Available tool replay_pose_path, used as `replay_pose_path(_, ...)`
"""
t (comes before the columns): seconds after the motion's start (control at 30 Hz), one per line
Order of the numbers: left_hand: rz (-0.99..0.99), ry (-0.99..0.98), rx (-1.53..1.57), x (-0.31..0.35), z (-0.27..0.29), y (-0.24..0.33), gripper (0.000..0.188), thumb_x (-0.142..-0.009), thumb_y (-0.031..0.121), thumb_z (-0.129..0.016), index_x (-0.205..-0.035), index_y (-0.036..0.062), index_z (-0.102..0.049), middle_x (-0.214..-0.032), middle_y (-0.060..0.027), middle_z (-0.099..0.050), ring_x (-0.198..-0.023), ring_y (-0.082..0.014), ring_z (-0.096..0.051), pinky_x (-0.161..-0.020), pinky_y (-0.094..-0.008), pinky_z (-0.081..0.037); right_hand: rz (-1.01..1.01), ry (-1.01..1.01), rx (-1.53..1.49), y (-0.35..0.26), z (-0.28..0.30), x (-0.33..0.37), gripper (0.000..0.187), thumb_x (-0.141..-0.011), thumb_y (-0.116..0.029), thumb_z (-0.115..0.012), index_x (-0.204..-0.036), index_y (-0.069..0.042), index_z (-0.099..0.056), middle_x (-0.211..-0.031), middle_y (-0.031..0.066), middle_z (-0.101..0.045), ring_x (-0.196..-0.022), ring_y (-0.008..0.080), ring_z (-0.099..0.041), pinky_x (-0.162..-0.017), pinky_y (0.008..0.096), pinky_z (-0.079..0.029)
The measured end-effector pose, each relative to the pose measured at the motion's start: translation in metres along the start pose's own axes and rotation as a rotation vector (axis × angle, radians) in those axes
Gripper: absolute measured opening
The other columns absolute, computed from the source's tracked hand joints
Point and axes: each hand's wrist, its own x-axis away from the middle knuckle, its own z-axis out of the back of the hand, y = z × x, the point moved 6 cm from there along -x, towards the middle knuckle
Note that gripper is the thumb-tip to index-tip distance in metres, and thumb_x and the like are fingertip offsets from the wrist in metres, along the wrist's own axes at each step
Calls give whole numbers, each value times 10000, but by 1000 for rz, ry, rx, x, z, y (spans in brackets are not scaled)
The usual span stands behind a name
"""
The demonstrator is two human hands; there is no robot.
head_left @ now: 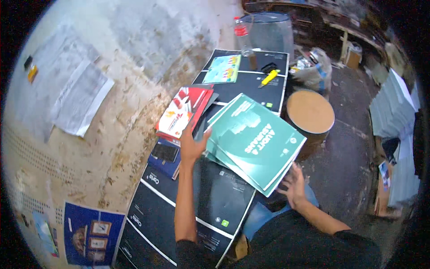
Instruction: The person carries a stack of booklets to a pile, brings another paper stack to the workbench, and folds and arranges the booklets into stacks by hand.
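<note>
A stack of teal-green booklets (257, 139) lies slightly fanned on the black-covered table, its right side jutting past the table edge. My left hand (193, 145) is at the stack's left side, fingers stretched forward and thumb apart near the edge. My right hand (293, 186) is spread at the stack's near right corner, fingers slightly bent and next to the edge. Whether either palm presses on the booklets is hard to see. Just beyond my left fingers lies a pile of red-and-white booklets (183, 107), partly hidden by that hand.
A dark phone (165, 152) rests on a blue notebook (168, 168). Farther back are a yellow cutter knife (269, 79), a colourful booklet (222, 69) and a red-capped bottle (244, 38). Right of the table stands a round-topped stool (311, 111); paper stacks (392, 107) are farther right. A stained wall (107, 134) borders the left.
</note>
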Motion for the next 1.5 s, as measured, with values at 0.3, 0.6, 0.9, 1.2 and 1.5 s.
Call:
replay_pose_path(0.3,302,-376,-163,-48,-91,-36,969,-801,817,-497,-1159,-67,-664,-1112,-307,-669,-1087,-422,-640,-954,-445,-472,-4,-118,-39,-10,5,-1,889,-790,-679,-645,-1406,-81,-414,-1387,234,-431,-1271,387,-430,-1007,625,-384)
replay_pose_path(0.6,306,-345,-204,-20,-73,-29,914,-862,741,-491,-1173,-106,-636,-1177,-338,-630,-1160,-445,-601,-1027,-461,-424,-14,-206,88,-28,3,-11,1069,-741,-710,-667,-1491,-46,-293,-1513,231,-344,-1357,476,-340,-1011,747,-256)
replay_pose_path(0.9,719,-427,272,127,-55,-53,891,-906,771,-391,-986,-66,-688,-962,-235,-692,-970,-345,-664,-896,-458,-473,0,-358,49,-90,20,-16,759,-893,-517,-638,-1391,28,-458,-1242,196,-596,-1043,271,-656,-903,402,-555)
replay_pose_path(1.2,594,-348,356,148,-24,24,758,-846,586,-693,-1226,-65,-619,-1140,-236,-685,-1075,-298,-658,-915,-401,-498,11,-192,188,-40,21,2,729,-798,-405,-797,-1318,35,-538,-1148,193,-661,-1007,286,-673,-886,432,-560)
replay_pose_path(1.5,608,175,271,292,103,51,663,-625,236,-951,-1118,-19,-589,-1066,-151,-678,-957,-246,-661,-831,-380,-545,148,-384,512,8,-9,57,676,-692,-216,-912,-1231,34,-588,-1156,136,-683,-1025,213,-658,-938,375,-529)
